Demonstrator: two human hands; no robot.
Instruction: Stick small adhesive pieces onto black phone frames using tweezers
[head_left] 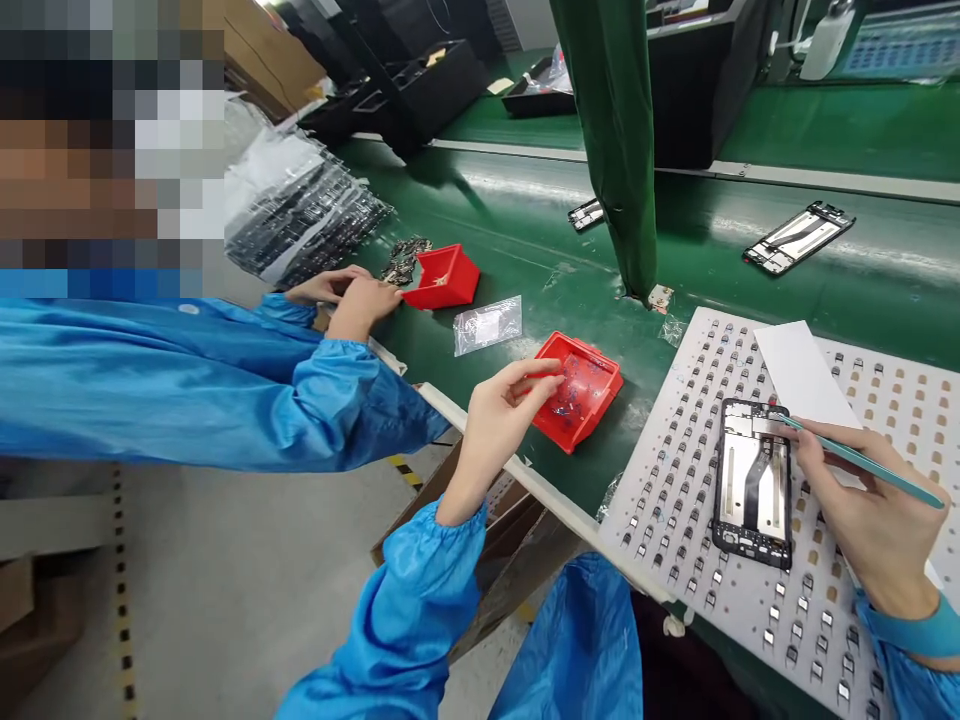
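Note:
In the head view my left hand (501, 408) is over the near side of a shallow red tray (556, 430) with small bits in it. Its thumb and fingertips come together in a pinch; whatever is between them is too small to make out. My right hand (874, 500) grips teal tweezers (874, 458), their tip at the upper right of an opened phone frame (739, 480). This frame, with a dark flex strip down its silvery middle, lies on a white sheet (682, 430) set with rows of small metal parts. A blank white card (802, 365) lies behind the frame.
To the left, a co-worker's hands (360, 305) are beside another red bin (450, 275) and a pile of small parts (405, 260). A clear bag (487, 325) lies between the bins. A green-wrapped post (619, 150) rises mid-bench; another phone frame (801, 238) lies behind.

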